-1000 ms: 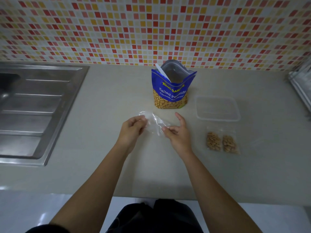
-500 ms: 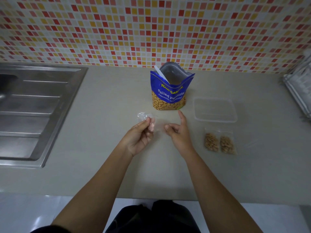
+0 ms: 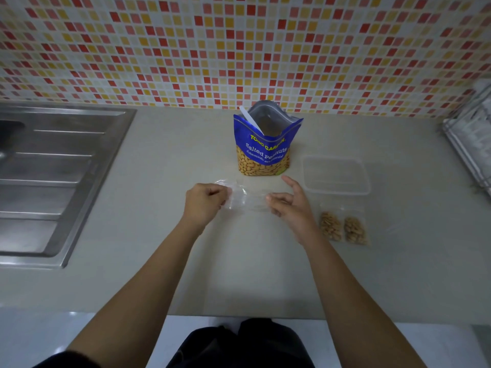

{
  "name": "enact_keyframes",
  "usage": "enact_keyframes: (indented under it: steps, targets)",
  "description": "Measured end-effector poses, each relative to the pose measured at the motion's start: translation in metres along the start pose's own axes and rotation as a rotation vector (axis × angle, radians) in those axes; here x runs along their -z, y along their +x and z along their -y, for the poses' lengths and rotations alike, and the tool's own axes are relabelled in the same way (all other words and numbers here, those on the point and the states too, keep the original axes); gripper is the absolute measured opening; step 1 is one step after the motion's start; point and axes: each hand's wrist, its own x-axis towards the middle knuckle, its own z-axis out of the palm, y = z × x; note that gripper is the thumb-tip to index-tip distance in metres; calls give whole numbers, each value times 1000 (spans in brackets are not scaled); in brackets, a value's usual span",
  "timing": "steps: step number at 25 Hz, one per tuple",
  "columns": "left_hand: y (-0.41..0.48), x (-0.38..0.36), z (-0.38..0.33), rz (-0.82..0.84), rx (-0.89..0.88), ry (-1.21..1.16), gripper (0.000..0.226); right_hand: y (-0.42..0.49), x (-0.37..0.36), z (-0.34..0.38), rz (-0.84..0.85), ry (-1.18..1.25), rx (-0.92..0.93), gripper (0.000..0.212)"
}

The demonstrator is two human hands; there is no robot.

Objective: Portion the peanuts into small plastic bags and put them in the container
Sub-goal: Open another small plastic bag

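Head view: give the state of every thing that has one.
Peanut pouch: upright, top open.
Scoop: standing in the pouch.
Container: lidless, empty.
Filled bags: two, lying beside the container.
Clear bag: empty.
Left grip: pinches the clear bag.
Right grip: at the bag's edge, hold unclear.

Beige counter (image 3: 164,274), upright peanut pouch (image 3: 265,152), clear container (image 3: 337,192) beside it; two filled small bags (image 3: 330,225) nearer; sink (image 3: 53,181) left
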Motion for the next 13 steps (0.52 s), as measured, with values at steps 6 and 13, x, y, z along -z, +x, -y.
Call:
enact_keyframes:
  steps: [6, 13]
  targets:
    - [5, -2, -5, -3, 37, -137, 16, 4, 4, 11, -59, -479, 237, 57]
    - [6, -12, -31, 84, -61, -3, 12, 8, -7, 25, 187, -978, 597, 88]
